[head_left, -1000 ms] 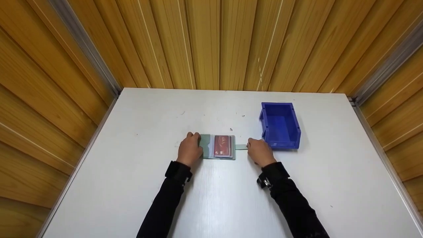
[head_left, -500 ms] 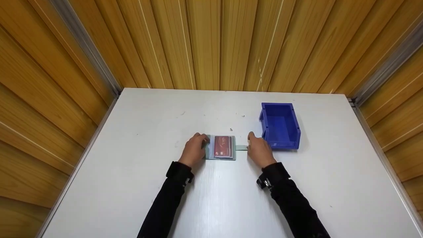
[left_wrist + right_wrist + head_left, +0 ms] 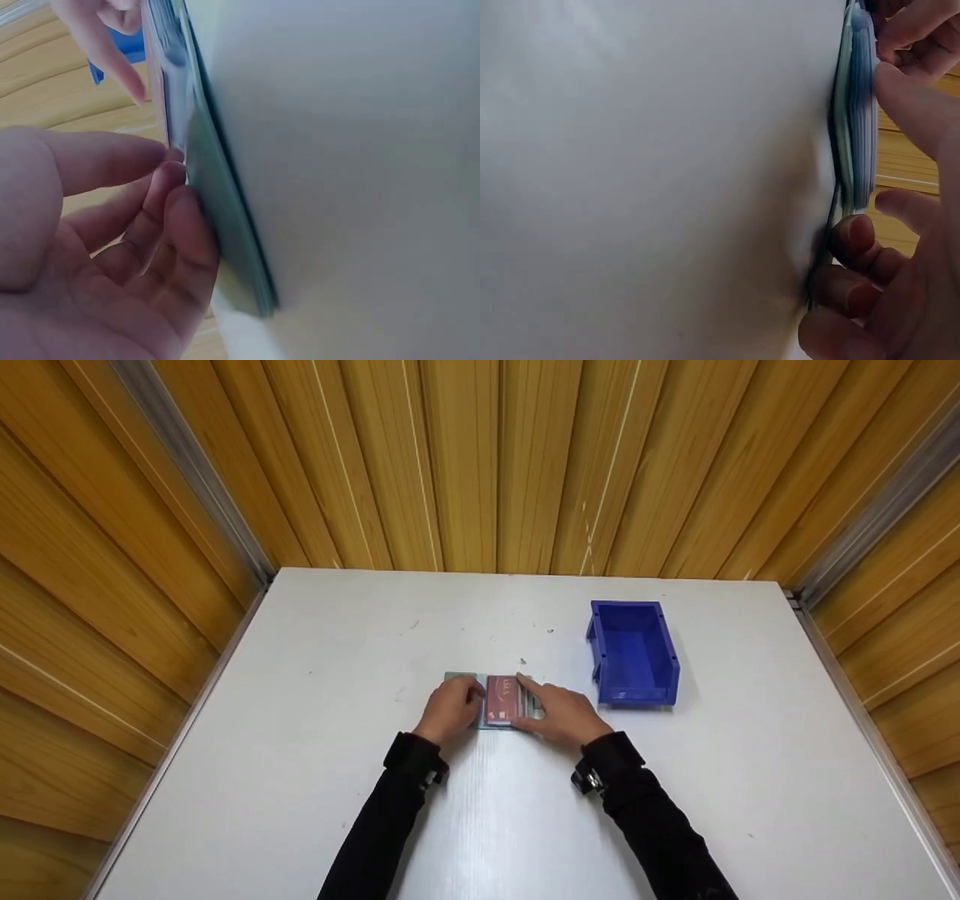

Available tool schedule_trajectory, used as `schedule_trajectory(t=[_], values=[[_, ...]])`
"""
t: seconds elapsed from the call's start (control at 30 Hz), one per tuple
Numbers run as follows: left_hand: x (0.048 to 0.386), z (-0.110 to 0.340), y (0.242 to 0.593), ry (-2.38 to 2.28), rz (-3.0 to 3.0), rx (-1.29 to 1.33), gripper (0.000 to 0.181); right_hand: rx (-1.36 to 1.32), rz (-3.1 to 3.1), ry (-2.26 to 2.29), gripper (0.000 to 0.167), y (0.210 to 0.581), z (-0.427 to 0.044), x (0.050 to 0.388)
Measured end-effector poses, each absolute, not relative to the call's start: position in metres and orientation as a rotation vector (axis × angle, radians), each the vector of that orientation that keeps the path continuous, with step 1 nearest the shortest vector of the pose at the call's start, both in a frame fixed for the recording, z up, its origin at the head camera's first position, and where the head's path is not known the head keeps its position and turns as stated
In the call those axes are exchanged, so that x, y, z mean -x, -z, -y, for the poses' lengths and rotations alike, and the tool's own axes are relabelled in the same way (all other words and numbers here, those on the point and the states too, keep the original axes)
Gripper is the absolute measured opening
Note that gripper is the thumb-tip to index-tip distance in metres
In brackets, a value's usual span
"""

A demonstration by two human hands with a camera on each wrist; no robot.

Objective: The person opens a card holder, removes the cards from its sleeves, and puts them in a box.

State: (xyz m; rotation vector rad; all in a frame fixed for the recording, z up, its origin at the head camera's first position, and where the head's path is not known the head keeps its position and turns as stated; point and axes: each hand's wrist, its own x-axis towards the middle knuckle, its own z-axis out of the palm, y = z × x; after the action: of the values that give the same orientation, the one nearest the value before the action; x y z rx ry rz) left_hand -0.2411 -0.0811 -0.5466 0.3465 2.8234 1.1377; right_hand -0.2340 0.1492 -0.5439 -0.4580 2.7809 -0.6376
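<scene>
A green card holder (image 3: pixel 461 676) lies spread on the white table, its stack of clear sleeves showing a red card (image 3: pixel 502 701). My left hand (image 3: pixel 450 705) is over the cover's left part, thumb and fingertips pinching at the edge of the sleeves; in the left wrist view the green cover (image 3: pixel 217 187) lies beside the curled fingers. From the right, my right hand (image 3: pixel 564 714) spans the sleeves with thumb and index finger apart. In the right wrist view, its thumb touches the sleeve stack (image 3: pixel 862 112), and the other fingers lie near the strap, which is mostly hidden.
To the right of the hands stands a blue plastic bin (image 3: pixel 634 656) on the white table (image 3: pixel 360 645). Wood-patterned panels (image 3: pixel 472 465) close off the back and both sides.
My right hand has let go of the strap and moved left onto the sleeves. My left hand has shifted right from the cover's left edge to the sleeves' edge.
</scene>
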Motion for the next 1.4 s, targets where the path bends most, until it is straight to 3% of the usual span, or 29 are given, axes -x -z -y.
schedule_trajectory(t=[0.37,0.6,1.4], values=[[0.240,0.073,0.543,-1.173,-2.726,-0.177,0.017,0.486,-2.773,0.639,0.086,0.545,-0.149,0.236],[0.244,0.068,0.542,-1.055,-2.717,-0.125,0.032,0.549,-2.776,0.645,0.087,0.544,-0.151,0.237],[0.243,0.070,0.549,-1.097,-2.766,-0.155,0.025,0.535,-2.736,0.697,0.088,0.545,-0.152,0.240]])
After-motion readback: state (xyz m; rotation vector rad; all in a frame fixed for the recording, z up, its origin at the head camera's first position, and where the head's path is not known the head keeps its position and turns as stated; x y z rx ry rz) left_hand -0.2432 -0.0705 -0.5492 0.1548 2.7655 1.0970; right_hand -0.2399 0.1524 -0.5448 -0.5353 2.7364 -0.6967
